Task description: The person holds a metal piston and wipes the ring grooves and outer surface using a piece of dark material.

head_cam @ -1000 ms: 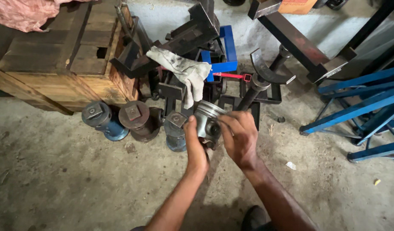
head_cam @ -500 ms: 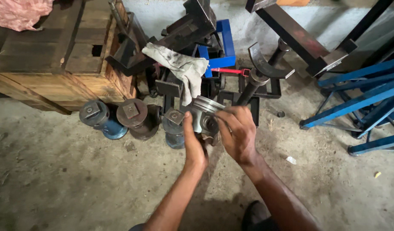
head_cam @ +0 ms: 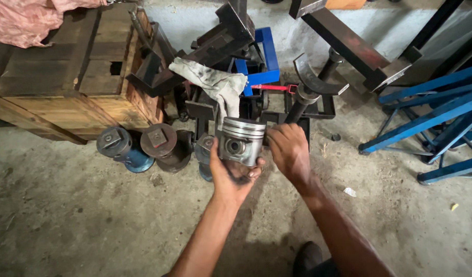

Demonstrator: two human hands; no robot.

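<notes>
A grey metal piston with ring grooves near its crown and a round pin hole in its side is held up over the concrete floor. My left hand cups it from below, thumb and fingers around its skirt. My right hand touches the piston's right side with its fingertips. Whether the right hand grips it or only rests against it is unclear.
Behind the piston lie black steel stands, a dirty white rag and a blue frame. Blue and brown cylinders stand on the floor at left. A wooden crate sits far left, blue metal racks at right.
The piston has turned in my hands, so its pin hole now faces me, and my left hand has shifted under it. My right hand slid from on top to its right side.
</notes>
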